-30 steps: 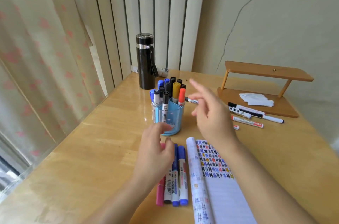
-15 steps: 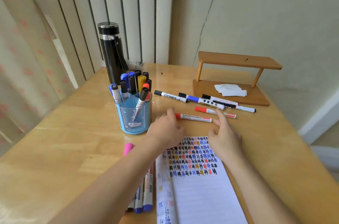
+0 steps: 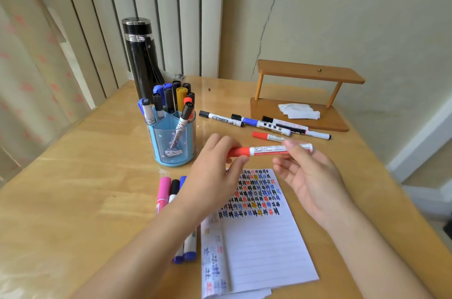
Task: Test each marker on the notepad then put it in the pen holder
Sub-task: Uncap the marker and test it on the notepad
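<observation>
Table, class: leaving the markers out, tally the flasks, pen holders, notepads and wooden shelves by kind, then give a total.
flask: 1
pen holder: 1
notepad: 1
shelf: 1
Total: 4

Table (image 3: 73, 201): wood, varnished, glossy, bright reflections. Red marker (image 3: 266, 150) between left hand (image 3: 210, 176) and right hand (image 3: 310, 176): smooth plastic, glossy red cap, white printed barrel. Pen holder (image 3: 171, 144), beyond left hand: translucent blue plastic. Notepad (image 3: 264, 245), below both hands: matt ruled paper. Flask (image 3: 140, 59), far beyond left hand: glossy black, bright metal band. Shelf (image 3: 308, 73), beyond right hand: satin wood
</observation>
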